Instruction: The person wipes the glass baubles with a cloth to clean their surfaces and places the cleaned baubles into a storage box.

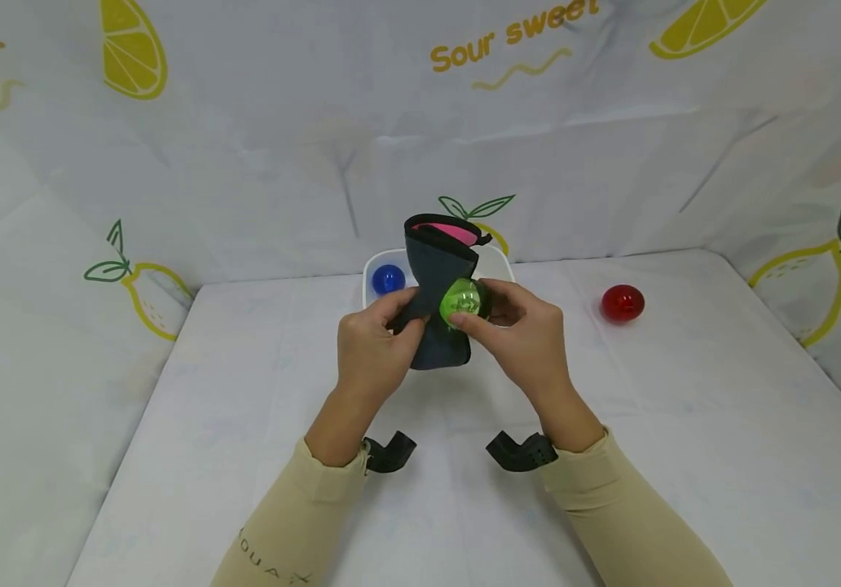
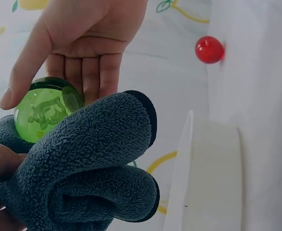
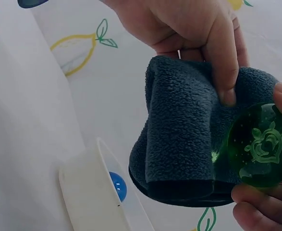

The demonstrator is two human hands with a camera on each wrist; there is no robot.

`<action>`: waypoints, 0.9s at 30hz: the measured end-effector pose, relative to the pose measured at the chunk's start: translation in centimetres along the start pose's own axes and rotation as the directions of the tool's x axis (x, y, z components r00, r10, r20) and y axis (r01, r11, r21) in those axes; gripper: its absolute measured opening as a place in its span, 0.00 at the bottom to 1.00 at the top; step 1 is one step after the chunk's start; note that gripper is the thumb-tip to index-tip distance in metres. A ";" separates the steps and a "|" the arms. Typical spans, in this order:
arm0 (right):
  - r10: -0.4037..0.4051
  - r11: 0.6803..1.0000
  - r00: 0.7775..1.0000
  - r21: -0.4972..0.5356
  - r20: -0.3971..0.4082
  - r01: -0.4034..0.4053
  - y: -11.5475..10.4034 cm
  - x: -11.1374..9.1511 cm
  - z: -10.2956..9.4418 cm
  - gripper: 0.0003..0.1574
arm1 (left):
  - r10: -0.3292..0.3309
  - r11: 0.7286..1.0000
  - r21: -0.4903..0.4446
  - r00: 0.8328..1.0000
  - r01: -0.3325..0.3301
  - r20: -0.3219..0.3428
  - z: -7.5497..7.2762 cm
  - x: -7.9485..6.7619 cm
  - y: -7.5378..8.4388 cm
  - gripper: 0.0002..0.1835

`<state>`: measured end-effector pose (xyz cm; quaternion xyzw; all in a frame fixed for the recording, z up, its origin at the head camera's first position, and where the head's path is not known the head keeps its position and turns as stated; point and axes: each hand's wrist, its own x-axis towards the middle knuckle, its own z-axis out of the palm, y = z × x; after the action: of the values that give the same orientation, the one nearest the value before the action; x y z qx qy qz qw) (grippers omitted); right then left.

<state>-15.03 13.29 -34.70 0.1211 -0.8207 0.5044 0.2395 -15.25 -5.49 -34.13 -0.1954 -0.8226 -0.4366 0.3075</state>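
Observation:
My left hand (image 1: 376,346) pinches a folded, dark blue-grey fluffy cloth (image 1: 438,265) near its middle, thumb on the near face. The cloth has black edging, and some pink shows inside its upper fold. Against its right side is a clear green ball (image 1: 463,300), which my right hand (image 1: 530,338) holds between thumb and fingers. An engraved emblem shows on the green ball (image 3: 265,144) in the right wrist view. In the left wrist view the fluffy cloth (image 2: 97,130) covers the ball's lower part.
Behind the hands stands a white tray (image 1: 495,265) with a blue ball (image 1: 389,279) in it, partly hidden by the cloth. A red ball (image 1: 622,303) lies on the white-covered table to the right. A lemon-print sheet (image 1: 259,163) hangs at the back and sides.

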 end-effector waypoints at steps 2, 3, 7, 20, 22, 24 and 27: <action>0.016 1.000 1.000 0.006 0.012 -0.016 -0.1 0.0 -0.1 0.34 | -0.015 1.000 0.005 1.000 0.015 0.005 0.0 0.0 0.0 0.13; 0.019 1.000 1.000 0.005 0.016 -0.019 -0.1 -0.1 -0.1 0.34 | -0.023 1.000 0.008 1.000 0.023 0.007 0.0 0.0 -0.1 0.13; -0.009 1.000 0.999 0.019 0.033 0.009 -0.1 -0.2 0.0 0.37 | -0.068 0.998 0.005 0.998 0.068 0.011 0.0 0.1 -0.2 0.15; -0.297 0.954 0.954 -0.035 0.032 0.298 0.1 0.2 0.0 0.44 | -0.102 0.994 0.040 0.990 0.098 0.097 -0.2 0.3 -0.4 0.12; -0.269 0.963 0.963 -0.020 0.022 0.270 0.2 0.2 0.0 0.44 | -0.072 0.997 0.041 0.992 0.068 0.107 -0.2 0.3 -0.5 0.13; -0.232 0.973 0.973 -0.002 0.009 0.232 0.4 0.3 -0.1 0.43 | -0.037 0.999 0.033 0.993 0.034 0.113 -0.1 0.2 -0.5 0.13; -0.163 0.986 0.987 0.034 -0.003 0.163 0.5 0.4 -0.1 0.43 | 0.006 1.000 0.007 0.994 -0.007 0.108 -0.1 0.2 -0.6 0.12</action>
<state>-15.59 13.65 -34.87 0.1920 -0.7992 0.4971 0.2779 -15.67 -5.87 -34.32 -0.2202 -0.8391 -0.4213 0.2644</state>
